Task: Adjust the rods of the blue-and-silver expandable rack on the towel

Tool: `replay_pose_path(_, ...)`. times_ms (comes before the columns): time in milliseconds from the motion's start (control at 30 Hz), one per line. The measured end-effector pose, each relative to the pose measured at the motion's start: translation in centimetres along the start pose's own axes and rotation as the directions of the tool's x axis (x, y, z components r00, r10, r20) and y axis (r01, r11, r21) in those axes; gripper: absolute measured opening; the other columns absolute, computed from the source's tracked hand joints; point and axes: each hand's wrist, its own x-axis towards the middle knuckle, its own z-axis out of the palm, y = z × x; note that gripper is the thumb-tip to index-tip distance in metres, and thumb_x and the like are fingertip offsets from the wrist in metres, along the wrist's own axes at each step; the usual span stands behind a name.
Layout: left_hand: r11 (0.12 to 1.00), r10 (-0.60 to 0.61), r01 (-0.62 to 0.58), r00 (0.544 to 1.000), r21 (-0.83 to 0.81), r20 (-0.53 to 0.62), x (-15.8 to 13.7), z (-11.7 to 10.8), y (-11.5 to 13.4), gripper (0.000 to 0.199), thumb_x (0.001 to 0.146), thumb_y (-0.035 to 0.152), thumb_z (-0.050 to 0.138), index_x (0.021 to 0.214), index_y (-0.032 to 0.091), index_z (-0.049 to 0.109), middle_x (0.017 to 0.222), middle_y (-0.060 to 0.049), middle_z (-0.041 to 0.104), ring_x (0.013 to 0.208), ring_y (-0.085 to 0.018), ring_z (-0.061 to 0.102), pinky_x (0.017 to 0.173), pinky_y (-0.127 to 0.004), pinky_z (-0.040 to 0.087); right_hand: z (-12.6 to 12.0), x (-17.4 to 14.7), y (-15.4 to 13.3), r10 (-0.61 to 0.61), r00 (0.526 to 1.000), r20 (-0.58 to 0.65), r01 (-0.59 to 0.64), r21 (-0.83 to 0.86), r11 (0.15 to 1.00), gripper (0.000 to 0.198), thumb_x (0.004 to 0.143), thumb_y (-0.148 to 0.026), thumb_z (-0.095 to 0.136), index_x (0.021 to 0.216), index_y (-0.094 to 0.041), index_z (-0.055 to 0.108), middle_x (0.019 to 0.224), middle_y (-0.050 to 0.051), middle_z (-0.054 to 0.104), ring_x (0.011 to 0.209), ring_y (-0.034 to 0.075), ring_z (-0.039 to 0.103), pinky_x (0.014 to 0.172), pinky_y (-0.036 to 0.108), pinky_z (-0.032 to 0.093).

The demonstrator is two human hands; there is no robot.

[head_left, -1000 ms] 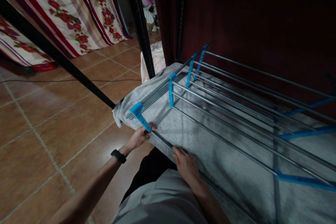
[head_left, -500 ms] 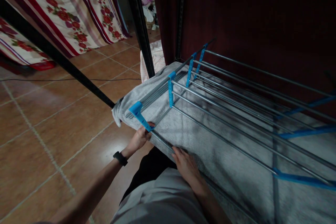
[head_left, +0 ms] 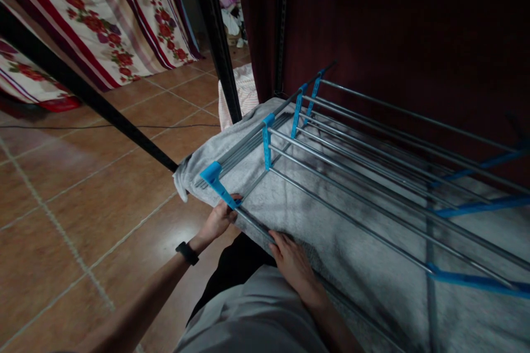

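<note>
A metal clothes drying rack point(head_left: 372, 176) with blue plastic brackets fills the right half of the view, its silver rods running from near left to far right. A grey towel point(head_left: 331, 248) lies spread beneath the rods on a lower tier, one corner hanging off the rack's near left end over the floor.

The left hand point(head_left: 217, 218) is at the rack's near left corner, its fingers point(head_left: 234, 198) curled around the end of the nearest rod just beside the blue corner bracket point(head_left: 217, 182); the grip looks closed on the rod. A black watch point(head_left: 186, 252) sits on that wrist.

The right hand point(head_left: 293, 267) lies a little further right along the same near edge, palm down, fingers point(head_left: 281, 240) held together and flat, touching the towel's near edge and the rod above it; whether they pinch the cloth cannot be told.

Brown tiled floor point(head_left: 83, 198) spreads to the left, crossed by a thin dark cable. A black pole point(head_left: 83, 91) slants across it. At far left hangs a floral cloth point(head_left: 103, 16) in red and cream. A dark maroon curtain point(head_left: 393, 22) stands behind the rack.
</note>
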Motion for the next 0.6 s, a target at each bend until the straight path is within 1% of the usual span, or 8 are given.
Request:
replay_pose_path(100, 1.000, 0.007, -0.007, 1.000, 0.005, 0.002, -0.1, 0.0, -0.1, 0.047, 0.083, 0.019, 0.056, 0.129, 0.021, 0.058, 0.105, -0.005, 0.065, 0.081, -0.017, 0.063, 0.071, -0.032, 0.058, -0.4, -0.1, -0.3, 0.011, 1.000, -0.005, -0.011, 0.012, 1.000, 0.041, 0.106, -0.026, 0.046, 0.145, -0.028, 0.059, 0.138, 0.005, 0.070, 0.123, 0.018, 0.068, 0.099, 0.030, 0.055)
replay_pose_path(200, 1.000, 0.015, -0.015, 1.000, 0.022, -0.001, -0.2, -0.1, -0.3, 0.046, 0.083, 0.020, 0.057, 0.128, 0.020, 0.060, 0.106, -0.006, 0.067, 0.089, -0.020, 0.065, 0.080, -0.036, 0.059, -0.7, -0.6, -0.3, 0.039, 0.999, -0.026, -0.039, 0.018, 0.999, 0.043, 0.107, -0.028, 0.045, 0.148, -0.027, 0.056, 0.141, 0.007, 0.067, 0.124, 0.020, 0.067, 0.102, 0.032, 0.055)
replay_pose_path(267, 0.999, 0.020, -0.020, 1.000, 0.035, -0.008, -0.1, -0.1, -0.4, 0.045, 0.082, 0.020, 0.058, 0.127, 0.020, 0.061, 0.108, -0.007, 0.067, 0.094, -0.021, 0.065, 0.086, -0.038, 0.059, -0.7, -1.2, 0.0, 0.059, 0.996, -0.074, -0.058, 0.021, 0.998, 0.045, 0.107, -0.029, 0.043, 0.150, -0.027, 0.054, 0.146, 0.009, 0.064, 0.129, 0.021, 0.065, 0.105, 0.034, 0.055)
replay_pose_path(367, 0.999, 0.021, -0.019, 0.999, 0.051, -0.026, -0.1, -0.1, -0.4, 0.046, 0.081, 0.021, 0.058, 0.126, 0.019, 0.061, 0.112, -0.009, 0.068, 0.099, -0.023, 0.066, 0.090, -0.042, 0.058, -0.4, -3.2, 1.5, 0.074, 0.975, -0.208, -0.064, 0.056, 0.996, 0.044, 0.108, -0.031, 0.040, 0.149, -0.026, 0.057, 0.148, 0.009, 0.061, 0.136, 0.023, 0.060, 0.112, 0.040, 0.052)
replay_pose_path(467, 0.998, 0.025, -0.021, 0.998, 0.067, -0.058, -0.1, -0.1, -0.1, 0.048, 0.079, 0.022, 0.059, 0.127, 0.019, 0.061, 0.115, -0.010, 0.068, 0.102, -0.024, 0.066, 0.093, -0.044, 0.057, 0.4, -6.7, 3.8, 0.094, 0.924, -0.371, -0.043, 0.143, 0.989, 0.043, 0.108, -0.033, 0.038, 0.142, -0.024, 0.062, 0.142, 0.010, 0.066, 0.133, 0.024, 0.062, 0.112, 0.044, 0.053)
replay_pose_path(533, 0.997, 0.031, -0.023, 0.995, 0.078, -0.099, -0.3, -0.1, 0.1, 0.046, 0.079, 0.025, 0.060, 0.124, 0.019, 0.062, 0.116, -0.010, 0.068, 0.101, -0.025, 0.067, 0.092, -0.043, 0.058, 1.2, -9.9, 5.7, 0.152, 0.876, -0.457, -0.052, 0.224, 0.973, 0.042, 0.108, -0.036, 0.039, 0.136, -0.025, 0.067, 0.134, 0.010, 0.071, 0.126, 0.025, 0.066, 0.108, 0.045, 0.056)
replay_pose_path(567, 0.996, 0.031, -0.021, 0.992, 0.082, -0.118, -0.4, -0.1, 0.1, 0.044, 0.079, 0.028, 0.061, 0.123, 0.020, 0.064, 0.117, -0.010, 0.069, 0.100, -0.025, 0.068, 0.091, -0.042, 0.058, 1.7, -11.8, 6.5, 0.186, 0.849, -0.495, -0.062, 0.257, 0.964, 0.040, 0.107, -0.039, 0.041, 0.129, -0.027, 0.071, 0.127, 0.010, 0.074, 0.120, 0.026, 0.069, 0.104, 0.044, 0.059)
replay_pose_path(600, 0.997, 0.024, -0.013, 0.990, 0.080, -0.138, -0.6, -0.1, 0.2, 0.043, 0.079, 0.031, 0.061, 0.120, 0.020, 0.065, 0.116, -0.010, 0.069, 0.098, -0.025, 0.068, 0.089, -0.041, 0.059, 2.2, -13.8, 7.3, 0.262, 0.801, -0.538, -0.108, 0.301, 0.947, 0.039, 0.106, -0.044, 0.043, 0.123, -0.029, 0.074, 0.121, 0.009, 0.076, 0.115, 0.027, 0.072, 0.101, 0.044, 0.060)
